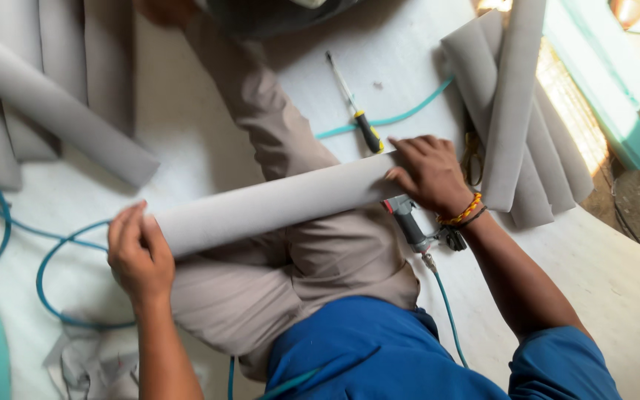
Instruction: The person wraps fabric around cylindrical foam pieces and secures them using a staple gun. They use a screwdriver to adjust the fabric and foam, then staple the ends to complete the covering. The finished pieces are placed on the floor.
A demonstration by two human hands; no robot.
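**A:** What's closest to you?

**B:** Your blue shirt (379, 348) fills the bottom edge, and your grey trouser leg (290, 274) runs up the middle over a white board floor (616, 289). A heap of grey fabric scraps (90, 363) lies at lower left.

**A:** And your hands?

**B:** Your left hand (138, 255) is cupped over the near end of a long grey fabric-covered roll (275, 204), fingers curled against its end face. Your right hand (430, 174) lies on the other end, fingers spread along the top and partly wrapped round it; that wrist wears an orange beaded bracelet (462, 212). The roll lies across your lap, tilted up toward the right.

**A:** Anything under it?

**B:** A grey pneumatic stapler (411, 224) sits just beneath your right wrist, its teal air hose (447, 311) trailing toward you. More teal hose loops on the floor at your left (50, 255).

**A:** Farther out?

**B:** A yellow-and-black handled screwdriver (357, 111) lies on the floor just beyond the roll, across another hose run. To the right, a stack of grey rolls (516, 111) leans together; another stack (46, 96) lies at upper left. A light green foam slab (605, 74) rests at the far right.

**A:** Any containers?

**B:** You have none in view; everything lies loose on the floor.
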